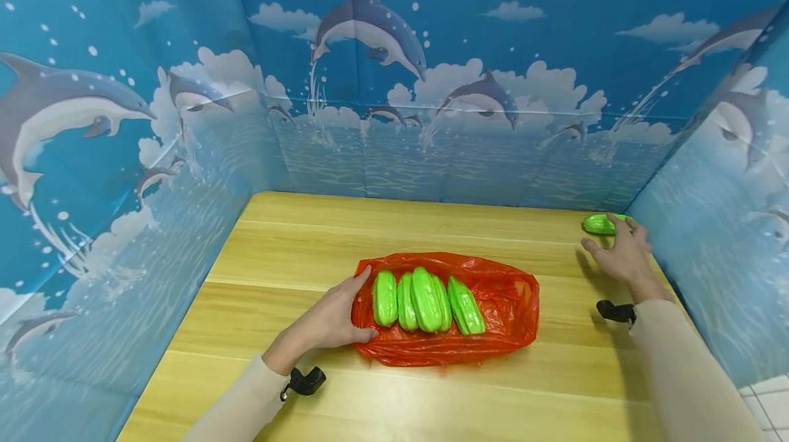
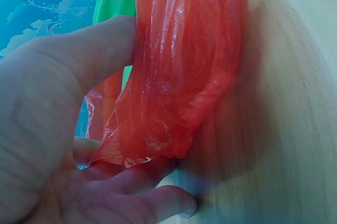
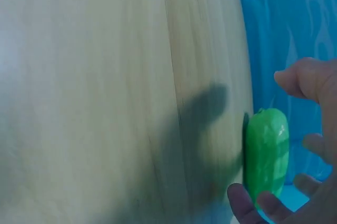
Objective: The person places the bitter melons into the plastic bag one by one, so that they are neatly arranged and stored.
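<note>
At the front middle of the table, a red plastic bag (image 1: 508,342) lies spread open. Several glossy green ridged vegetables (image 1: 425,299) sit side by side in its left and middle part. My left hand (image 1: 329,315) grips the bag's left end, and the left wrist view has the thumb on one side of the crinkled film and the fingers around its edge. Another green ridged vegetable (image 1: 596,224) lies at the table's far right corner. Over it reaches my right hand (image 1: 622,253), fingers spread and apart. In the right wrist view this vegetable (image 3: 267,153) appears between thumb and fingertips.
The light wooden table (image 1: 277,243) ends against a blue dolphin-print curtain (image 1: 468,168) at the back and both sides. A black wrist strap mount (image 1: 306,381) shows on the left wrist, and another mount (image 1: 615,311) on the right.
</note>
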Motion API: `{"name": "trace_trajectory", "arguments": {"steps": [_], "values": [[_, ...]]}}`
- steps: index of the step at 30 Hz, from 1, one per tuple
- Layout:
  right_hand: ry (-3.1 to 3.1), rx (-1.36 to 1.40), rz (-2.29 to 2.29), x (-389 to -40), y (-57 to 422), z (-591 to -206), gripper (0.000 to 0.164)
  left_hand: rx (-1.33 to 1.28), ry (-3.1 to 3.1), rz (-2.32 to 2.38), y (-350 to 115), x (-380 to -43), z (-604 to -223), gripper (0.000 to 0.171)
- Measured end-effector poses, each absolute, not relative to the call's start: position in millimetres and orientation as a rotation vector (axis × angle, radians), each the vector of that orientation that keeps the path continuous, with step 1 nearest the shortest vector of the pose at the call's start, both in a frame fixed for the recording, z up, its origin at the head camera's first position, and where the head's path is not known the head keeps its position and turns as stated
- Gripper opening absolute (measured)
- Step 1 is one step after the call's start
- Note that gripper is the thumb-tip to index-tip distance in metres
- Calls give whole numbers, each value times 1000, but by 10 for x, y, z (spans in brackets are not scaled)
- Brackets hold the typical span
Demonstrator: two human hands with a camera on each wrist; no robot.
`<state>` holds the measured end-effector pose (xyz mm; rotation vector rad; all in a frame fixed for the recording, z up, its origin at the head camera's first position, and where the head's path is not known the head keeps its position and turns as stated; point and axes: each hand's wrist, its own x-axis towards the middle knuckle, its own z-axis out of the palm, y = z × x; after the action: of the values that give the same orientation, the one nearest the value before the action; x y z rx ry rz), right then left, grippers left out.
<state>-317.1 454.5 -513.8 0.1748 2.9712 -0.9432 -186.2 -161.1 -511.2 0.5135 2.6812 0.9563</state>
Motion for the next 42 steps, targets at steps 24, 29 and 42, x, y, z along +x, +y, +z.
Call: {"name": "trace_trajectory", "arguments": {"steps": [24, 29, 42], "values": [[3083, 116, -972, -3186, 4626, -5313, 89, 502, 2678, 955, -1578, -1823, -5154, 127], [3130, 90, -991, -3160, 4586, -5340, 82, 494, 2679, 943, -1584, -1811, -5154, 127], [3167, 99, -995, -3133, 4521, -5360, 50, 511, 2683, 962, -1594, -1834, -5137, 127]]}}
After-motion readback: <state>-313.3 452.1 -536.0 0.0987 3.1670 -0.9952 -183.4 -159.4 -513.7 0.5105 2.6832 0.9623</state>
